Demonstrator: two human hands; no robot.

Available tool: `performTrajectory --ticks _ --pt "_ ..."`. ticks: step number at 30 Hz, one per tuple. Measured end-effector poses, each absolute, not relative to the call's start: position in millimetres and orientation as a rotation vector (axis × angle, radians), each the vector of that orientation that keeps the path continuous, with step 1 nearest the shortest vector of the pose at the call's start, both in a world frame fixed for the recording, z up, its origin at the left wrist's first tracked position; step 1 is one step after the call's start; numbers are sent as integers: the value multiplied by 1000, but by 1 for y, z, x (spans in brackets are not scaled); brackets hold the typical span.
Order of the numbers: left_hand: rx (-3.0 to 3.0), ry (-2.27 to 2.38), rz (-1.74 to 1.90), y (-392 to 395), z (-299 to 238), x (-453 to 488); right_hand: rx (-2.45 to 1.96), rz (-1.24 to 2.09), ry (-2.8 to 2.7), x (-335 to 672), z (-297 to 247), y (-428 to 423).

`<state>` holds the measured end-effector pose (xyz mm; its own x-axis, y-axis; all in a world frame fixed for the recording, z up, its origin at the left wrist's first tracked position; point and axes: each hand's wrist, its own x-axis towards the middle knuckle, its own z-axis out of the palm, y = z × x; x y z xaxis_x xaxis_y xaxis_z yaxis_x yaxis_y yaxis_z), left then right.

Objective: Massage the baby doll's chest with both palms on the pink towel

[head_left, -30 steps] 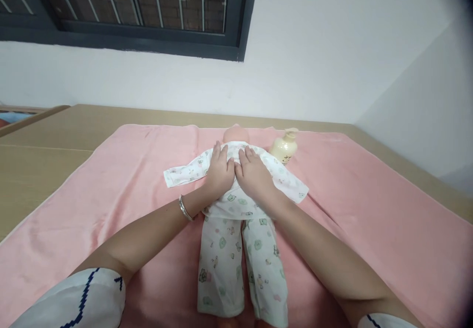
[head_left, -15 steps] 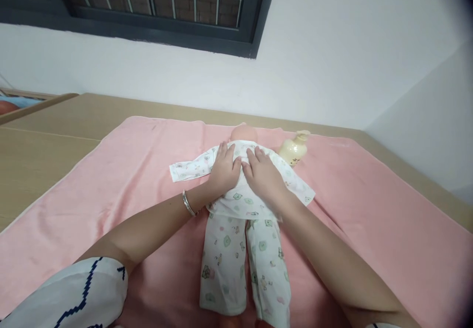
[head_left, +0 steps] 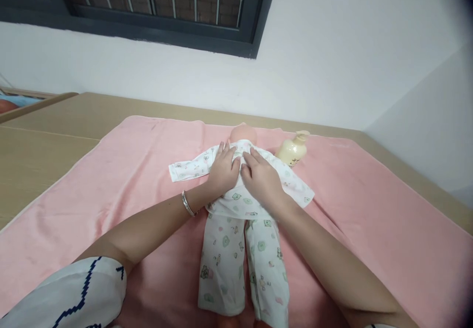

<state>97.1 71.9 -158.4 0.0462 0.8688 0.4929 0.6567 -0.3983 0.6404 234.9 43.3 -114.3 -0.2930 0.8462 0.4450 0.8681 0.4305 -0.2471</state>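
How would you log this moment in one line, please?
left hand: open, on patterned top | right hand: open, on same top | pump bottle: untouched, on pink cloth

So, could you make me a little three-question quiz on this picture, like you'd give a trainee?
1. True or false: the silver bracelet is on the left arm.
2. Which hand is nearer the cream pump bottle?
3. Fill in the blank: the left hand lies flat on a white printed ____.

Key: 1. True. 2. The right hand. 3. Top.
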Motion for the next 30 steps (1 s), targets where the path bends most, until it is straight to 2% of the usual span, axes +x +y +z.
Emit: performTrajectory --ticks 15,21,30 --pt "2223 1781 1199 63 -150 101 -1407 62 -2059 246 -118 57" --pt "2296 1789 1217 63 -151 100 -1488 -28 -2129 244 -118 56" --pt "2225 1788 1206 62 -151 100 -1356 -121 -2315 242 -120 54"
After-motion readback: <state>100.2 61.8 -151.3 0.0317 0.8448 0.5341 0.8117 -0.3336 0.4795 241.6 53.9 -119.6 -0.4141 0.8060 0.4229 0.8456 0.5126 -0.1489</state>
